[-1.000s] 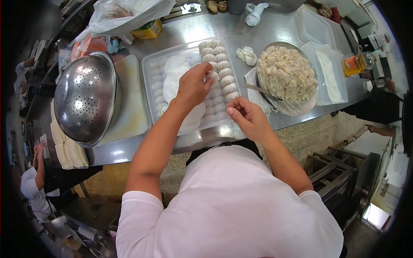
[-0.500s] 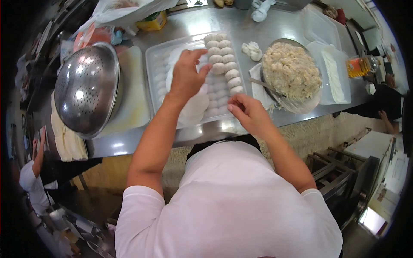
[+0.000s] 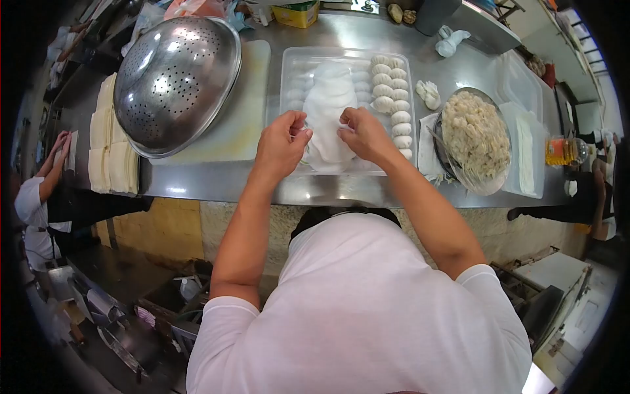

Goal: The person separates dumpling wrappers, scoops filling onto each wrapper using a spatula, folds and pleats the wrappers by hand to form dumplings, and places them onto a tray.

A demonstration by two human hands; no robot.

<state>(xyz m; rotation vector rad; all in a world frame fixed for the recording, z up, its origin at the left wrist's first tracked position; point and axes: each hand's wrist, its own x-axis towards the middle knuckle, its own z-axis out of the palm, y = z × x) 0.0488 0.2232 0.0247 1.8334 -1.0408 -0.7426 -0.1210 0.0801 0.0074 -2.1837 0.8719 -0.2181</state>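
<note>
Hard to tell whether either hand is pinching anything: the left hand [image 3: 282, 146] and right hand [image 3: 367, 138] are apart, fingers curled and thumbs close to the fingertips, one at each side of the thin white round dough wrappers [image 3: 328, 92]. Those lie overlapping in the clear rectangular plastic container [image 3: 285, 79], between the hands, and they cover whatever's under them. Paler round lumps show through beside them, too blurry to count. The right hand sits just in front of the lower pleated white dumplings [image 3: 400, 118], so the bottom end of the row is tough to read. An orange plastic bag [image 3: 195, 6] gets cut off up top, and the person in a white shirt [image 3: 39, 197] at far left is badly warped by the lens.

Counts: two dumpling columns, about five in the left and nine in the right. Wrappers overlap too much to number. One round bowl of pale chunky filling [image 3: 476, 138], one dome-shaped perforated steel colander [image 3: 180, 85], one amber oil bottle [image 3: 561, 151].
</note>
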